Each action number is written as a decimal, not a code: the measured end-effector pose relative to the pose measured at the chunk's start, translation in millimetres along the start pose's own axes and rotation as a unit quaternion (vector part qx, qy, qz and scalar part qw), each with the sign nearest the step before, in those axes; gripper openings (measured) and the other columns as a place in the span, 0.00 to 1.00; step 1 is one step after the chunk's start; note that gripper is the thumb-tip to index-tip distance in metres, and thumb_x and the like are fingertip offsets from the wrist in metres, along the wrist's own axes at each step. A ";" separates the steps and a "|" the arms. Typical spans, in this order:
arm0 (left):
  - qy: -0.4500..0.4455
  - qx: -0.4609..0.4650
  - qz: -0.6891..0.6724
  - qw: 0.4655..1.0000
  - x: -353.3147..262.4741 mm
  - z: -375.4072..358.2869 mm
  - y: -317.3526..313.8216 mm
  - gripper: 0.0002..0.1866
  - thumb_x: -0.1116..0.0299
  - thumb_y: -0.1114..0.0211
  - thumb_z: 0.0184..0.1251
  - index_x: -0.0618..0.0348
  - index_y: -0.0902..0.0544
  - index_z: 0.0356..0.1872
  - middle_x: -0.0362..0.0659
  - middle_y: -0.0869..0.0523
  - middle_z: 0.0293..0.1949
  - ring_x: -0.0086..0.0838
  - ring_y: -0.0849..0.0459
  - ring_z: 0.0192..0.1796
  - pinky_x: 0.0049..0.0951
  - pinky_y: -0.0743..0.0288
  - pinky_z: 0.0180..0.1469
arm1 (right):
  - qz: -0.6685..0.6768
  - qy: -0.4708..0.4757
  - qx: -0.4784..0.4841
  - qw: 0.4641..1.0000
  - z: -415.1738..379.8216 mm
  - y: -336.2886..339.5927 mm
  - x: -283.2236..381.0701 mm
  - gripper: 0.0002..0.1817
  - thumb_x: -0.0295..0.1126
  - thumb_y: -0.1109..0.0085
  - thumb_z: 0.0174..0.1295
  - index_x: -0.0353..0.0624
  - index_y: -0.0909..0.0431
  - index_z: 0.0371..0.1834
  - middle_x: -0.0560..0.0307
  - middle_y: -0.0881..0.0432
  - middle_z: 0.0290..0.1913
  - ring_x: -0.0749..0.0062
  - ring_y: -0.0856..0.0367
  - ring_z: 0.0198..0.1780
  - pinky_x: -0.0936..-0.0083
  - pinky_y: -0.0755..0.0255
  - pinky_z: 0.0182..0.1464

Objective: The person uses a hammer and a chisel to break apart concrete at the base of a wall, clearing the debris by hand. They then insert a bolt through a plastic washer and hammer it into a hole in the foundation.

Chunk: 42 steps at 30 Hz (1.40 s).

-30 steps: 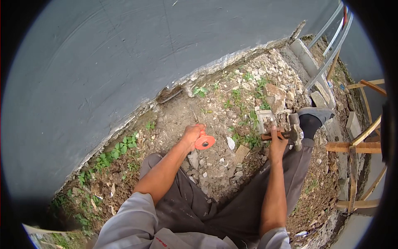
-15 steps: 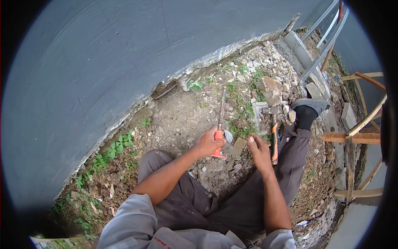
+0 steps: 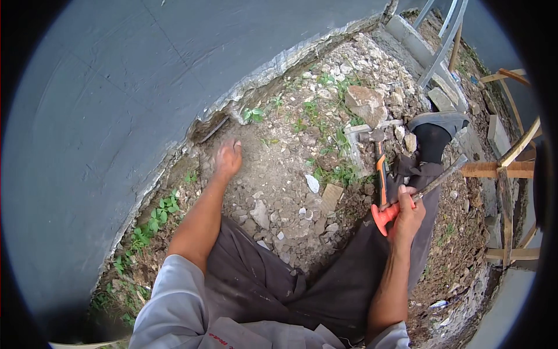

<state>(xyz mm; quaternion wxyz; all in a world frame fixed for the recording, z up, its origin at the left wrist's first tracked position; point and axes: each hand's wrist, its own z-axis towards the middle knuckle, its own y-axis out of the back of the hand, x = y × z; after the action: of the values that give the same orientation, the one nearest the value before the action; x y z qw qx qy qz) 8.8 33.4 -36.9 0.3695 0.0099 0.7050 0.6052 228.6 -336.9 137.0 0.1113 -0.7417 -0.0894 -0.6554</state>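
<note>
My right hand (image 3: 407, 218) is wrapped round the orange-red handle of a chisel (image 3: 386, 218), over my right leg. The chisel's dark metal shaft points up and to the right, and its flared handle end faces left. Low over the bare soil near the wall's broken base is my left hand (image 3: 228, 158), back upward, fingers curled down and what is under them hidden. A hammer (image 3: 381, 174) with an orange and black handle lies beside my right leg, its head toward the rubble.
A grey wall (image 3: 128, 87) with a ragged lower edge (image 3: 256, 81) runs along the left. Rocks, including a large stone (image 3: 366, 104), and weeds (image 3: 160, 215) cover the ground. Metal channels (image 3: 444, 46) and wooden pieces (image 3: 494, 169) stand at the right.
The chisel has passed from my left hand to my right and now lies over my right leg. My left hand has moved up and left toward the wall's base.
</note>
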 end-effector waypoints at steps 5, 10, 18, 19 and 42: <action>-0.053 -0.046 0.314 0.947 10.4 -17.3 -45.1 0.30 0.50 0.53 0.72 0.58 0.32 0.68 0.57 0.28 0.65 0.52 0.34 0.69 0.49 0.46 0.71 | 0.014 -0.033 0.047 0.998 -5.4 2.8 -2.6 0.10 0.32 0.40 0.65 0.38 0.28 0.33 0.60 0.27 0.22 0.76 0.25 0.18 0.79 0.29 0.22; 0.027 0.473 -0.136 0.870 -18.0 -22.1 -6.0 0.27 0.54 0.46 0.68 0.58 0.26 0.64 0.56 0.29 0.67 0.53 0.30 0.67 0.50 0.38 0.68 | 0.019 -0.048 0.068 0.996 -9.4 -1.7 0.0 0.10 0.32 0.39 0.64 0.37 0.27 0.33 0.60 0.26 0.22 0.77 0.25 0.19 0.80 0.30 0.22; -0.057 0.187 0.029 0.980 0.5 24.5 14.1 0.29 0.51 0.51 0.71 0.58 0.30 0.66 0.59 0.26 0.63 0.52 0.30 0.67 0.46 0.36 0.67 | -0.049 0.036 0.041 0.997 -9.0 2.0 8.0 0.09 0.29 0.38 0.64 0.38 0.27 0.32 0.61 0.25 0.20 0.81 0.26 0.18 0.83 0.34 0.19; -0.058 0.187 0.025 0.980 3.7 25.9 2.9 0.29 0.51 0.51 0.71 0.58 0.30 0.66 0.59 0.26 0.63 0.52 0.30 0.67 0.46 0.36 0.67 | -0.052 0.038 0.036 0.997 -6.2 2.1 7.5 0.09 0.29 0.38 0.64 0.38 0.27 0.32 0.61 0.25 0.20 0.81 0.27 0.17 0.83 0.35 0.17; -0.002 0.369 0.196 0.909 -64.5 -67.2 -11.0 0.36 0.44 0.53 0.70 0.63 0.37 0.69 0.58 0.40 0.71 0.56 0.51 0.76 0.51 0.52 0.73 | -0.092 0.018 0.060 0.994 -4.8 -4.8 0.3 0.09 0.30 0.36 0.63 0.38 0.27 0.32 0.63 0.26 0.21 0.82 0.27 0.21 0.83 0.33 0.23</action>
<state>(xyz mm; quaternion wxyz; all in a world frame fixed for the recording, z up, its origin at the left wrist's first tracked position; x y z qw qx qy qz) 24.7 -56.1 -13.9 0.2151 0.2847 0.8610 0.3626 222.8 -333.6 138.1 0.0965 -0.7103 -0.1943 -0.6697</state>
